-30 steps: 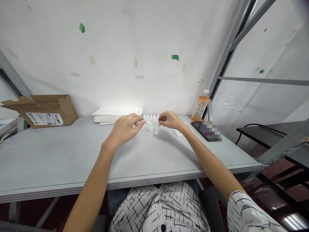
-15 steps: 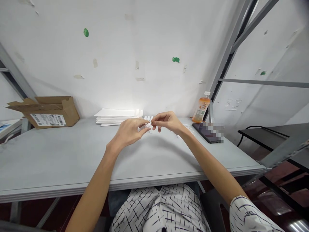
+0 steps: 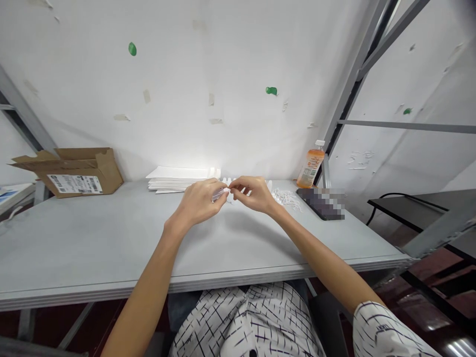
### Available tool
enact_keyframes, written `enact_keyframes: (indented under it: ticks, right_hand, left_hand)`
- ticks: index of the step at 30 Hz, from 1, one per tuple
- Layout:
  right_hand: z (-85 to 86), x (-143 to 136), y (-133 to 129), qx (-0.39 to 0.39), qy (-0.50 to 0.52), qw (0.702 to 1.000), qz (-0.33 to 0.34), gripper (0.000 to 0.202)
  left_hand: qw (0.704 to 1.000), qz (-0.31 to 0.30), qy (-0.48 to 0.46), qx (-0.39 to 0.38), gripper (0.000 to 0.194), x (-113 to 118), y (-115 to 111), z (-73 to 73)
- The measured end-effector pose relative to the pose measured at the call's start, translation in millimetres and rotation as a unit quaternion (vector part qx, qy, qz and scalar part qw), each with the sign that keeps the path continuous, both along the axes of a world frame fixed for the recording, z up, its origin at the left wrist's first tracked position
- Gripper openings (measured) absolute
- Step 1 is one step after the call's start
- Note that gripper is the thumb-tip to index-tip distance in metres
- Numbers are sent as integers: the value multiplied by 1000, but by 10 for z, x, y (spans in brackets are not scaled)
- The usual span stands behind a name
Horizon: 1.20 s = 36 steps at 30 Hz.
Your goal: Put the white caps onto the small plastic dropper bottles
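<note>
My left hand is closed around a small translucent plastic piece, perhaps a tube or a small bottle, held between thumb and fingers just above the table. Thumb and forefinger of my right hand are pinched together at the right end of that piece. What they pinch is too small to make out. Behind my hands stand several small white plastic pieces, mostly covered by the fingers. A heap of thin white bits lies to the right of my right hand.
A stack of white sheets or envelopes lies against the wall. An open cardboard box stands far left. At the right are an orange drink bottle and a dark phone. The grey table's front edge runs before my lap.
My right hand has dropped slightly and moved left, its fingertips now pinched against the end of the piece. My left hand has tilted a little, and the heap of white bits shows more.
</note>
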State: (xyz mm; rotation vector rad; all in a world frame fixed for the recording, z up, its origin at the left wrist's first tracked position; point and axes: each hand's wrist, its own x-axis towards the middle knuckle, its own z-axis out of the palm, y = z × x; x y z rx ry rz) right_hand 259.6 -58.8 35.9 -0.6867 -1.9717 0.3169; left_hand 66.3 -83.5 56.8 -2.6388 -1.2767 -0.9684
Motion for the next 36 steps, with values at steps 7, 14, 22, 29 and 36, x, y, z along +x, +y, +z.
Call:
enact_keyframes:
  ticks: [7, 14, 22, 29, 36]
  right_hand:
    - [-132, -47, 97, 130, -69, 985, -92, 11]
    - [-113, -59, 90, 98, -87, 983, -128, 7]
    - [-89, -28, 107, 70, -81, 989, -105, 7]
    - [-95, -11, 123, 72, -68, 990, -97, 8]
    - [-42, 141, 148, -6, -21, 994, -105, 10]
  left_hand:
    - [1000, 5, 29, 8, 30, 9, 13, -9]
    - [999, 12, 41, 10, 34, 15, 8, -10]
    - [998, 17, 51, 17, 35, 19, 13, -24]
    - [998, 15, 51, 16, 34, 15, 13, -32]
    - [1000, -3, 8, 6, 33, -3, 14, -11]
